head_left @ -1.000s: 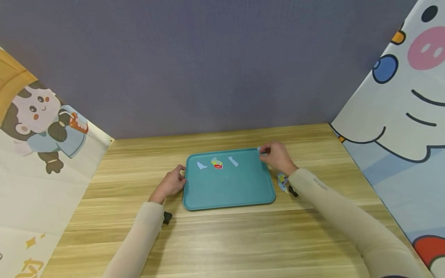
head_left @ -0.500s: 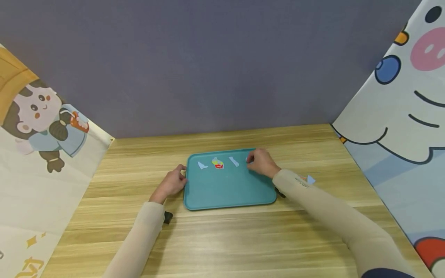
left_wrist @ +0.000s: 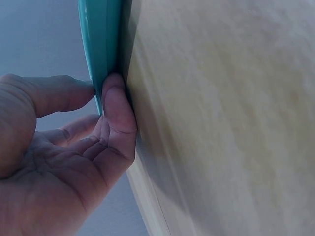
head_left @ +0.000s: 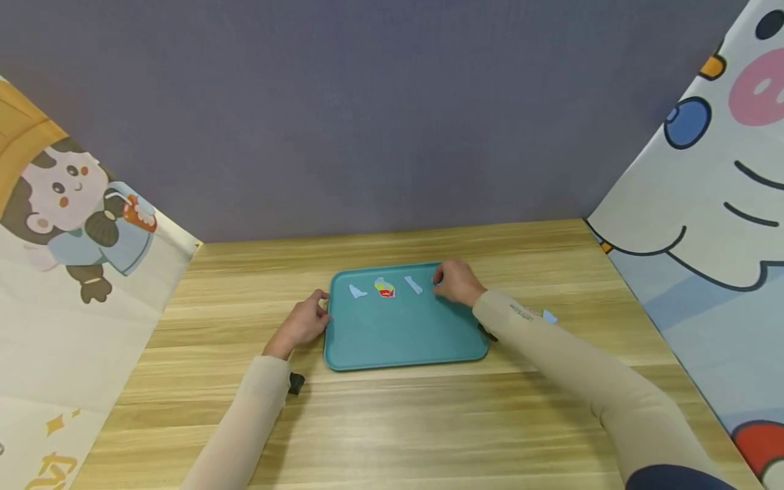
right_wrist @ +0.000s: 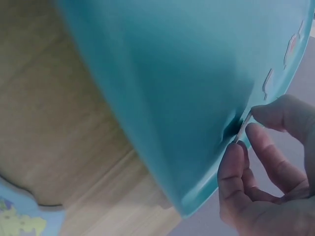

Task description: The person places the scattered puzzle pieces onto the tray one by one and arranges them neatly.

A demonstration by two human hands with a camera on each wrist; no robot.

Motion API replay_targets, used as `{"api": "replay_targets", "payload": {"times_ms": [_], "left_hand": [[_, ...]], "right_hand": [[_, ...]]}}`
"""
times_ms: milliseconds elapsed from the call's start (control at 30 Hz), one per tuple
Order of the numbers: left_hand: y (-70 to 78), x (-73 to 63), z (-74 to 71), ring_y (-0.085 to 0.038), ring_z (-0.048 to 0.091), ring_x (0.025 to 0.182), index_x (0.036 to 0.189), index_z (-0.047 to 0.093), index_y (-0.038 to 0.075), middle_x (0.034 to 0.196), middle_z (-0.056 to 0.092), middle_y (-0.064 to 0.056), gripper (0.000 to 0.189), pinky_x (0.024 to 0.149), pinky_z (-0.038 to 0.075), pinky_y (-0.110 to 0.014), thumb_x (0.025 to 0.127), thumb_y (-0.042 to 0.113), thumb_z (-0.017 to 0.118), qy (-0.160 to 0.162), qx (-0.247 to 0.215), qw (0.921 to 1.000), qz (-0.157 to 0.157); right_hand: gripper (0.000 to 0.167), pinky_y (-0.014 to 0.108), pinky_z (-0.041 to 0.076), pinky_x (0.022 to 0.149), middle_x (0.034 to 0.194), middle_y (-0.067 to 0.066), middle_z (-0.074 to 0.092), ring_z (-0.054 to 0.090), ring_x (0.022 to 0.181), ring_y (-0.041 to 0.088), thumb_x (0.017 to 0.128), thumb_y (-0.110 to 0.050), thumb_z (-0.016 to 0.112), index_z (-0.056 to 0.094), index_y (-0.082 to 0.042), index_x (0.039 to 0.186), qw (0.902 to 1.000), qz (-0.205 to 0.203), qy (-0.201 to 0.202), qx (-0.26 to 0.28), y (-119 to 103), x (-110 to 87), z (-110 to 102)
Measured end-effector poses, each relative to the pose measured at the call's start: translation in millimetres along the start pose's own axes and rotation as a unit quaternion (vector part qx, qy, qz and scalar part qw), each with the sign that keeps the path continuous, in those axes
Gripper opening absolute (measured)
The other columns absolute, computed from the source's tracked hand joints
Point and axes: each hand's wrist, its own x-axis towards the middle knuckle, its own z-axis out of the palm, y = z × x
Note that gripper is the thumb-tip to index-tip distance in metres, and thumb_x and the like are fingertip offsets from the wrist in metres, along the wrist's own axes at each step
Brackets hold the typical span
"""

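Note:
A teal tray (head_left: 404, 333) lies on the wooden table. My left hand (head_left: 303, 323) holds its left rim, with the thumb on one side and a fingertip (left_wrist: 118, 110) against the outer wall. Over the tray's back right part, my right hand (head_left: 458, 280) pinches a thin flat puzzle piece (right_wrist: 242, 128) by its edges, just above the surface; its printed face is mostly hidden. Along the back of the tray lie a pale blue pointed piece (head_left: 357, 292), a red and yellow piece (head_left: 385, 288) and a narrow pale blue strip (head_left: 413, 284).
More puzzle pieces lie on the table right of the tray, partly behind the right sleeve; a pale blue corner (head_left: 549, 316) shows. A blue and yellow piece (right_wrist: 24, 216) appears in the right wrist view. A grey wall (head_left: 392, 122) rises behind the table.
My right hand has moved left from the tray's back right corner to over its surface, carrying the pinched piece; lately it has barely shifted. The left hand stays on the rim.

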Motion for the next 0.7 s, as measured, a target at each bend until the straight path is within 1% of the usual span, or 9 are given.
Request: {"api": "replay_targets", "payload": {"times_ms": [100,233,333,500,633,700], "left_hand": [[-0.4,0.1,-0.7,-0.025,0.062,0.081,0.132,0.04,-0.004,0.093,0.064,-0.017,0.045,0.07,0.051,-0.037,0.09,0.003,0.056,0.0,0.001,1.0,0.001],[-0.3,-0.1,-1.0,-0.024,0.062,0.081,0.132,0.041,-0.003,0.094,0.064,-0.017,0.045,0.071,0.051,-0.037,0.09,0.004,0.057,-0.001,0.0,1.0,0.001],[0.1,-0.5,-1.0,-0.024,0.062,0.081,0.132,0.041,-0.003,0.093,0.064,-0.017,0.045,0.07,0.051,-0.037,0.09,0.003,0.057,0.0,-0.001,1.0,0.0],[-0.1,-0.4,-1.3,-0.024,0.062,0.08,0.132,0.041,-0.003,0.092,0.064,-0.016,0.045,0.07,0.051,-0.037,0.09,0.003,0.057,0.0,-0.002,1.0,0.0],[0.0,-0.3,-1.9,-0.025,0.062,0.082,0.132,0.041,-0.003,0.093,0.064,-0.017,0.045,0.071,0.051,-0.037,0.09,0.003,0.056,-0.002,0.0,1.0,-0.001],[0.0,-0.4,-2.1,-0.025,0.062,0.083,0.132,0.041,-0.003,0.094,0.064,-0.018,0.045,0.071,0.051,-0.038,0.09,0.003,0.056,-0.002,0.002,1.0,-0.001]], "right_hand": [[0.016,0.037,0.049,0.074,0.087,0.008,0.066,0.059,0.083,0.024,0.075,-0.007,0.075,0.071,-0.002,0.09,1.0,0.0,-0.004,-0.001,-1.4,2.0,-0.3],[0.014,0.037,0.05,0.076,0.09,0.008,0.065,0.059,0.087,0.026,0.078,-0.005,0.073,0.072,-0.002,0.092,0.9997,0.007,-0.022,0.002,-2.8,1.5,-0.4],[0.014,0.038,0.049,0.079,0.093,0.009,0.065,0.059,0.091,0.027,0.08,-0.004,0.071,0.072,-0.001,0.094,0.9996,0.0,-0.027,0.0,-3.2,-1.1,-1.0],[0.02,0.041,0.046,0.083,0.098,0.012,0.062,0.056,0.095,0.028,0.08,-0.008,0.072,0.071,-0.001,0.099,0.9999,-0.012,-0.01,0.005,-0.6,-7.7,-4.5],[0.024,0.041,0.046,0.082,0.103,0.014,0.062,0.055,0.097,0.028,0.08,-0.01,0.073,0.071,-0.001,0.103,0.9995,0.0,0.006,0.031,2.8,-14.0,-12.8],[0.025,0.042,0.046,0.081,0.105,0.016,0.061,0.055,0.096,0.029,0.082,-0.01,0.071,0.07,-0.001,0.105,0.9992,0.004,0.008,0.039,4.3,-18.2,-19.1]]}}
